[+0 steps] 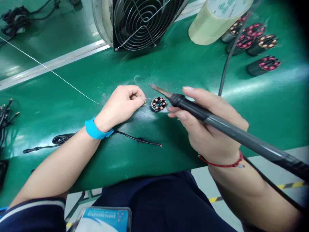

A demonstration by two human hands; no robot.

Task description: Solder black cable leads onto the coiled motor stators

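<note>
My right hand (212, 125) is closed around a soldering iron (217, 125), whose tip points left above the mat. Just left of it, a small motor stator (158, 104) with copper windings stands on the green mat, thin wire ends sticking out. My left hand (127, 101) pinches thin wires (145, 100) beside the stator, a reddish and a yellowish end showing past the fingertips. Whether these wires join the stator I cannot tell. Below that wrist lies a black cable (140, 140) with a stripped reddish end.
A black fan (145, 24) with a wire guard stands at the back. Right of it are a large tape roll (207, 25) and several more stators (263, 66). Solder wire (60, 75) stretches across the left. Black cables (14, 21) lie at the far left.
</note>
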